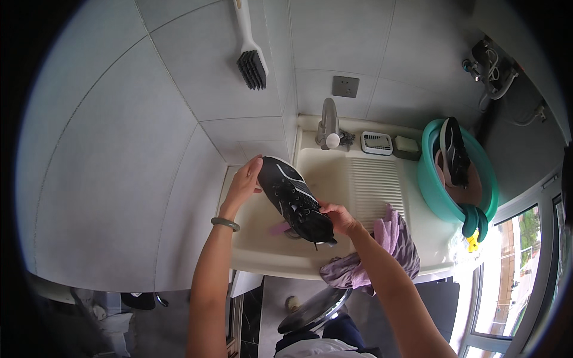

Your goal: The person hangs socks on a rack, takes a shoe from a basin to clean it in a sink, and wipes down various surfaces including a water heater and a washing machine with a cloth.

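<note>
A black sneaker (291, 192) with white trim and no laces through its eyelets is held over the basin of a cream laundry sink (264, 250). My left hand (244, 181) grips its toe end, thumb along the edge. Around the heel end closes my right hand (338, 217). The shoe's upper faces me, tilted from upper left to lower right. Beneath it, a pink-purple item (280, 228) lies by the drain, mostly hidden. A purple and grey cloth (398, 246) drapes over the sink's front edge under my right forearm.
A faucet (329, 123) rises at the back, beside a soap dish (376, 143) and a soap box (406, 147). A ribbed washboard (374, 183) adjoins the basin. At right, a teal tub (429, 197) holds another black sneaker (455, 156). A white-handled brush (253, 67) hangs on the left wall.
</note>
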Demonstrator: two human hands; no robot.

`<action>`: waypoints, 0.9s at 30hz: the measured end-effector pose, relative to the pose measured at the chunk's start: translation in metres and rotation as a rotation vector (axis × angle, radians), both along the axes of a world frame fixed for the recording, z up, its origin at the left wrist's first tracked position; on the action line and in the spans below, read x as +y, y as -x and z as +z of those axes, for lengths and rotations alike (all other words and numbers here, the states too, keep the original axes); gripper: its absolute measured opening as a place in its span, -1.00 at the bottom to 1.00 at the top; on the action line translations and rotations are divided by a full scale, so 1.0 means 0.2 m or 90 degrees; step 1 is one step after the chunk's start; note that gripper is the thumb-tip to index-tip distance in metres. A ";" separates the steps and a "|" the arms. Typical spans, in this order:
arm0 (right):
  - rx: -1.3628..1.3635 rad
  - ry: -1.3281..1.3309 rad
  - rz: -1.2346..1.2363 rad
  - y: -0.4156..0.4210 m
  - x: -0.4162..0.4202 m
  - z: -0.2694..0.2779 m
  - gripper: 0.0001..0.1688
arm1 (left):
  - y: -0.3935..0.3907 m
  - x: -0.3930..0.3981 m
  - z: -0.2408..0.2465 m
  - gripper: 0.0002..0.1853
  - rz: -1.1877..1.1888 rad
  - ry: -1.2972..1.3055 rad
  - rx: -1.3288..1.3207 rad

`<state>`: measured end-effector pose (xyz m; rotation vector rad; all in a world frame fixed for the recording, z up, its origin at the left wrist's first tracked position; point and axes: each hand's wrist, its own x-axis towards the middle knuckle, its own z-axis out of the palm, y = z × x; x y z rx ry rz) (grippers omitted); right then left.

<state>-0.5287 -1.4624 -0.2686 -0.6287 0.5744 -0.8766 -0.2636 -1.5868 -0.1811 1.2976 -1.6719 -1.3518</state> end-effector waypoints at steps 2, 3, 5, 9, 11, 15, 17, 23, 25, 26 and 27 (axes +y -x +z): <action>0.029 0.030 0.056 -0.03 -0.08 -0.02 0.00 | -0.09 0.02 0.05 -0.40 0.001 -0.014 0.010; 0.029 0.061 0.073 -0.07 -0.13 -0.07 -0.04 | -0.15 0.05 0.08 -0.41 0.008 -0.022 0.014; 0.048 0.118 0.081 -0.05 -0.21 -0.20 -0.11 | -0.15 0.07 0.13 -0.48 0.025 0.008 0.037; 0.218 -0.073 -0.068 -0.11 -0.39 -0.57 -0.34 | -0.21 0.13 0.19 -0.55 0.106 0.142 -0.093; 0.578 0.166 -0.033 -0.08 -0.43 -0.89 -0.40 | -0.16 0.08 0.13 -0.57 0.097 0.275 -0.197; 1.122 0.515 0.022 -0.37 -0.29 -0.98 -0.44 | -0.25 0.14 0.03 -0.60 0.208 0.318 -0.329; 1.258 0.643 -0.015 -0.32 -0.25 -1.10 -0.46 | -0.23 0.11 -0.04 -0.62 0.235 0.312 -0.341; 1.381 0.574 0.385 -0.23 -0.23 -1.11 -0.48 | -0.23 0.03 -0.22 -0.60 0.291 0.297 -0.264; 1.329 0.475 0.424 -0.28 -0.22 -0.92 -0.48 | -0.28 0.04 -0.29 -0.60 0.325 0.289 -0.259; 1.306 0.424 0.439 -0.29 -0.21 -0.79 -0.48 | -0.29 0.03 -0.32 -0.59 0.337 0.292 -0.268; 1.286 0.379 0.414 -0.28 -0.20 -0.71 -0.51 | -0.28 0.02 -0.34 -0.59 0.344 0.298 -0.273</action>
